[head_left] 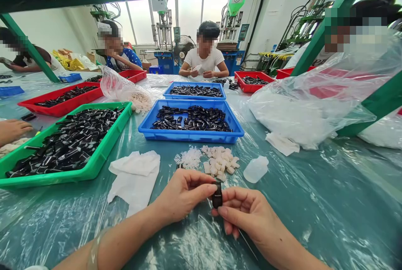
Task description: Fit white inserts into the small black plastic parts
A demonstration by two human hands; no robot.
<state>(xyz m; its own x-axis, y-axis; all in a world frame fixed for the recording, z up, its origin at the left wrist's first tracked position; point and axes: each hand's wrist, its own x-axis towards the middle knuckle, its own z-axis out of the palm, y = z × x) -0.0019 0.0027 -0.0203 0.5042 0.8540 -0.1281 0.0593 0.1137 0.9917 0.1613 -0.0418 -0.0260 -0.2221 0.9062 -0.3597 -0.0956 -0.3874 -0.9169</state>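
Note:
Between my two hands is a small glossy black plastic part (217,195), held upright above the table. My left hand (179,194) is closed, with thumb and forefinger pinching its upper end. The fingertips of my right hand (246,211) grip its lower end. A thin metal rod (248,245) sticks out below my right hand; its other end is hidden. Just beyond my hands lie a pile of small white bits (190,158) and a heap of cream-coloured pieces (223,160). Another dark part (179,165) shows partly behind my left hand.
A blue tray (188,136) of black parts stands ahead, with another blue tray (166,94) behind. To the left are a green tray (94,169) and a white cloth (135,178). A small translucent bottle (256,169) and plastic bags (301,106) lie right. Several people sit around.

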